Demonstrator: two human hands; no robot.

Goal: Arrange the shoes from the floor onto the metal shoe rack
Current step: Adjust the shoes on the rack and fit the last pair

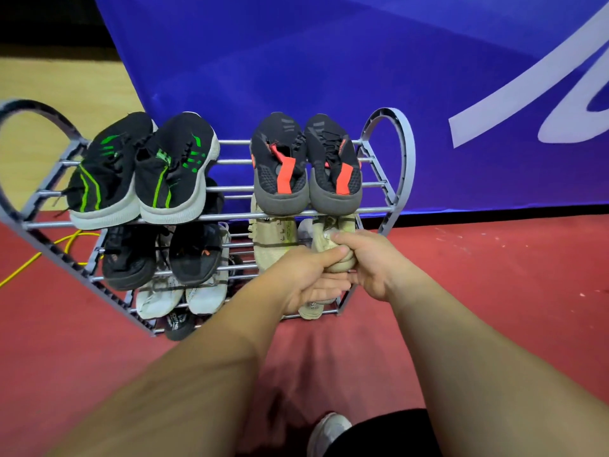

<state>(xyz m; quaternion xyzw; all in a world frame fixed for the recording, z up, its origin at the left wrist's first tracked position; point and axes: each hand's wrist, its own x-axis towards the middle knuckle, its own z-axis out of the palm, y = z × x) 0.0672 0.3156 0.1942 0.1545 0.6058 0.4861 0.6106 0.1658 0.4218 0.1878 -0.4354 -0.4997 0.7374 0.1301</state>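
Observation:
The grey metal shoe rack [397, 166] stands against a blue banner. Its top shelf carries a black pair with green stripes [141, 173] at the left and a black pair with orange tabs [306, 166] at the right. On the middle shelf sit two black shoes [194, 252] and a beige shoe [273, 239]. Beside it, both my hands grip the heel of a second beige shoe [333, 242]: my left hand [306, 278] from below, my right hand [369, 262] from the right. White shoes [184, 291] lie on the bottom shelf.
A yellow cable [36, 258] runs over the red floor to the left of the rack. A dark shoe [178, 324] pokes out at the rack's foot. My own white shoe [326, 433] shows at the bottom edge. Wooden flooring lies at the far left.

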